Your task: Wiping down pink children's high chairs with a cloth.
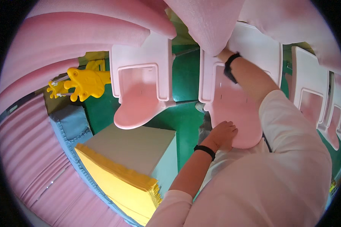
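A pink high chair with a white tray frame stands right in front of me. On the left front edge of its seat lies my left hand, fingers loosely bent over the surface and nothing seen between them. My right arm stretches across the tray opening toward the far side. Only the back of my right hand shows near the wrist; its fingers disappear behind a hanging fold of pink cloth. What that hand touches is hidden. Dark bands circle both wrists.
Another pink high chair stands to the left, with more white-trayed chairs at right. A yellow giraffe-shaped plastic piece is at far left. A grey box-shaped block with a yellow cloth edge sits lower left, above green floor.
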The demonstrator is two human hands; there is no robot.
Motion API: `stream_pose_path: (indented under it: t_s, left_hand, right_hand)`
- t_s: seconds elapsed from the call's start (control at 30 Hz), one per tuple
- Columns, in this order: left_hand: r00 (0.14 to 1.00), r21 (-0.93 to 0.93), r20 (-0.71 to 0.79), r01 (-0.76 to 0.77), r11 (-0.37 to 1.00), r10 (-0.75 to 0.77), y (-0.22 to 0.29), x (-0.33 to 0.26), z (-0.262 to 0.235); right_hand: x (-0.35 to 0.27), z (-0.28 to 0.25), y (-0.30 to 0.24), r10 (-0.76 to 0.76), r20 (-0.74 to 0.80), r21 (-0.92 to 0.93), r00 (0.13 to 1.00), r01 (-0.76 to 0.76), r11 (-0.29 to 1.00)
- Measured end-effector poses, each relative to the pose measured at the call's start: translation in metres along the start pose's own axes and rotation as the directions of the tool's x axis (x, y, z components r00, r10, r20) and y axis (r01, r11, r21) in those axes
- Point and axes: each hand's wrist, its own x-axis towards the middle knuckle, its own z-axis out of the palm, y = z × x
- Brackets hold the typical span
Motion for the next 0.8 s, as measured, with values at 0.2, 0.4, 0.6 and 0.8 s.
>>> stream_pose_path:
  t_s: [0.2,0.4,0.6,0.8]
  left_hand:
    - [0.995,0.063,-0.078,0.066,0.996,-0.061,-0.007,-0.036,0.015]
    - [0.99,0.04,-0.093,0.109,0.993,-0.105,-0.012,-0.04,0.024]
    - [0.986,0.008,0.021,0.162,0.987,-0.162,-0.001,-0.036,0.014]
    - [0.991,0.009,0.033,0.126,0.992,-0.126,-0.003,-0.032,0.0]
  right_hand:
    - [-0.095,-0.063,-0.156,-0.015,0.857,-0.286,0.515,0.498,0.819]
    - [-0.166,-0.114,-0.194,-0.28,0.925,0.124,0.256,0.493,0.861]
    - [-0.013,-0.036,-0.143,-0.042,0.661,-0.074,0.749,0.12,0.99]
    - [-0.003,-0.013,-0.083,-0.025,0.751,-0.134,0.66,0.19,0.973]
